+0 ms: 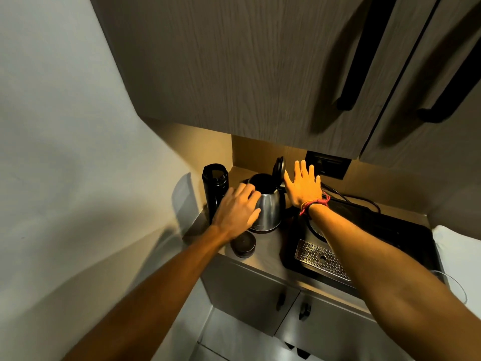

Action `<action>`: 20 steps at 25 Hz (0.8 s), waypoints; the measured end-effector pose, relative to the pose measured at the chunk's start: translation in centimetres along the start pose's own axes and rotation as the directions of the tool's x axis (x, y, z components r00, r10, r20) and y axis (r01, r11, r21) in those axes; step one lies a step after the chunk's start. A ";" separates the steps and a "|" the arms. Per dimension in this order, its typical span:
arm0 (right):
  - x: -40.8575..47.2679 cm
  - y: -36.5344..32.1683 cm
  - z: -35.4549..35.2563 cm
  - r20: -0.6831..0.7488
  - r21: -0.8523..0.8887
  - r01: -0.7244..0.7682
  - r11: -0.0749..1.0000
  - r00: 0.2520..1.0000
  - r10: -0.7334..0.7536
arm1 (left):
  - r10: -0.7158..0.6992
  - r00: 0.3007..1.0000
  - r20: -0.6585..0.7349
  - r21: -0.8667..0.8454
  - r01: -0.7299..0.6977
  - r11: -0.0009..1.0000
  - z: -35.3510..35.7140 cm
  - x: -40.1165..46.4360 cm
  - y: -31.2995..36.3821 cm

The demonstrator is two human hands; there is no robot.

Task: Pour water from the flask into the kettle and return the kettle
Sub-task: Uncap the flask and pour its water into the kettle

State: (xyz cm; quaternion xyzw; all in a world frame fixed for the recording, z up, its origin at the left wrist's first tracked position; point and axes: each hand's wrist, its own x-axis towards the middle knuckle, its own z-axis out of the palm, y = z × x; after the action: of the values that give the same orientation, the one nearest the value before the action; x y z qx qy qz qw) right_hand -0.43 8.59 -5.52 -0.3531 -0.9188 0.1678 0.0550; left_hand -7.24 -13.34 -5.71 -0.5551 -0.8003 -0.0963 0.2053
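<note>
A steel kettle (269, 208) stands on the counter with its black lid (278, 166) flipped up. To its left stands a black flask (214, 186), uncapped and upright. The flask's round black cap (243, 246) lies on the counter in front of the kettle. My left hand (238, 211) hovers, fingers apart and blurred, over the kettle's left side and holds nothing. My right hand (303, 187) is spread flat just right of the raised lid, above the kettle's handle, and is empty too.
A black tray (390, 230) with a perforated metal drip plate (321, 259) fills the counter's right part. A black cable (356, 198) runs to a wall socket (328, 164) behind. Wooden cupboards (260, 74) hang low overhead. A white wall (65, 126) is at the left.
</note>
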 end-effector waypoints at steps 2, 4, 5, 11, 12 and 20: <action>0.0 0.0 0.1 0.001 0.000 0.005 1.000 1.000 -0.005 | -0.055 0.976 -0.212 0.041 0.065 0.997 -1.8 1.2 -2.3; 0.1 0.1 0.2 -0.001 -0.003 0.004 1.000 1.000 -0.004 | -0.253 0.927 -0.278 0.029 0.272 0.962 -2.9 1.3 -4.8; 0.0 0.1 0.1 -0.001 -0.005 0.004 1.000 1.000 -0.004 | -0.391 0.883 -0.259 -0.021 0.399 0.917 -3.0 1.1 -5.8; -0.1 0.0 0.1 -0.004 -0.007 0.007 1.000 1.000 -0.007 | -0.735 0.592 0.331 -0.594 0.736 0.325 -0.2 -0.8 -7.6; -0.1 0.0 0.1 -0.002 -0.011 0.005 1.000 1.000 -0.005 | -0.736 0.572 0.361 -0.606 0.744 0.282 0.3 -1.0 -7.5; -0.2 -0.1 0.0 0.011 -0.034 -0.002 0.999 1.000 0.002 | -0.783 0.589 0.202 -0.718 0.633 0.290 1.2 -1.0 -5.5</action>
State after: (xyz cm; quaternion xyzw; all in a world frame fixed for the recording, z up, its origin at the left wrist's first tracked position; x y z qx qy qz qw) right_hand -0.33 8.36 -5.50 -0.3538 -0.9214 0.1544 0.0438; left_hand -12.29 -15.77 -6.84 -0.1602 -0.8269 -0.5385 -0.0239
